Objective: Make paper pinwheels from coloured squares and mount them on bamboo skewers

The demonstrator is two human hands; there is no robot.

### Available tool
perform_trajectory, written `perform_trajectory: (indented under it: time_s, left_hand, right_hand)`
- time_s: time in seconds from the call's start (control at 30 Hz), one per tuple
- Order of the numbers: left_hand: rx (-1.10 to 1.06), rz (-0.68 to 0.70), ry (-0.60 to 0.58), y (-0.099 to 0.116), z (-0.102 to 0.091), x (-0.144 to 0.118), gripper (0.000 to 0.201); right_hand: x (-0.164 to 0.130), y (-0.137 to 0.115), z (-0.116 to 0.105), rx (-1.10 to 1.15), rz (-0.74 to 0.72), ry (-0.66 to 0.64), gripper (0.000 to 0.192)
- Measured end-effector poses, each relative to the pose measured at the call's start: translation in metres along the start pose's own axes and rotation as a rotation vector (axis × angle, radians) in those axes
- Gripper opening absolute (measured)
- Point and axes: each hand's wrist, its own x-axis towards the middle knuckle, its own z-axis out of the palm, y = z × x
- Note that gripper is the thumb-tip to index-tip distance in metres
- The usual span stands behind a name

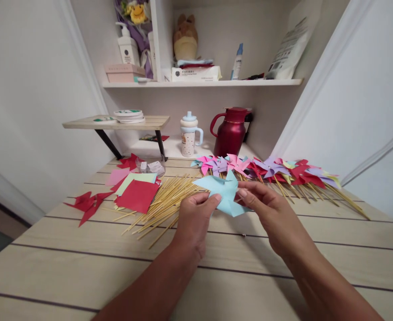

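A light blue paper pinwheel (228, 192) is held up over the table between both hands. My left hand (196, 214) grips its lower left part, thumb on the front. At its right side, the thumb and fingers of my right hand (261, 200) are closed on a blade; whether a small part is also between them is hidden. Below the pinwheel, a tiny shiny piece (244, 235) lies on the table. Many thin wooden sticks (166, 200) are spread left of my hands, beside a stack of coloured paper squares topped by a red square (138, 196).
Finished pinwheels on sticks (271, 168) lie along the back right. Red folded paper (88, 205) rests at the left, and a small clear container (154, 168) behind the squares. A cup (188, 136), a red jug (231, 133) and a small raised shelf (116, 123) stand behind.
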Motion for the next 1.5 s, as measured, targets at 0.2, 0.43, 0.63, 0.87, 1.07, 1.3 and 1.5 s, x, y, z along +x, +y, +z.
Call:
perform_trajectory:
  time_s: [0.2, 0.43, 0.63, 0.87, 1.07, 1.3, 1.5]
  left_hand:
    - [-0.047, 0.047, 0.094, 0.0, 0.0, 0.002, 0.022]
    - [-0.119, 0.074, 0.037, 0.001, 0.003, -0.003, 0.023]
    - [-0.138, 0.043, 0.04, 0.001, 0.003, -0.003, 0.024]
    - [-0.118, 0.082, 0.059, 0.001, 0.003, -0.003, 0.027]
    - [-0.076, 0.073, -0.009, 0.001, 0.003, -0.004, 0.03]
    - [-0.055, 0.043, -0.029, 0.0, 0.002, -0.005, 0.031]
    - [-0.029, 0.036, -0.048, 0.001, 0.003, -0.007, 0.032]
  right_hand:
    - [-0.008, -0.001, 0.0, -0.364, -0.292, 0.129, 0.02]
    - [-0.018, -0.004, 0.014, -0.511, -0.41, 0.108, 0.02]
    - [-0.015, 0.004, 0.014, -0.516, -0.366, 0.089, 0.016]
    - [-0.017, 0.0, 0.011, -0.474, -0.394, 0.023, 0.01]
    - [-0.014, 0.0, 0.009, -0.456, -0.294, 0.081, 0.02]
    - [-0.012, 0.001, 0.009, -0.47, -0.28, 0.074, 0.021]
    - [-0.01, 0.002, 0.009, -0.467, -0.29, 0.093, 0.022]
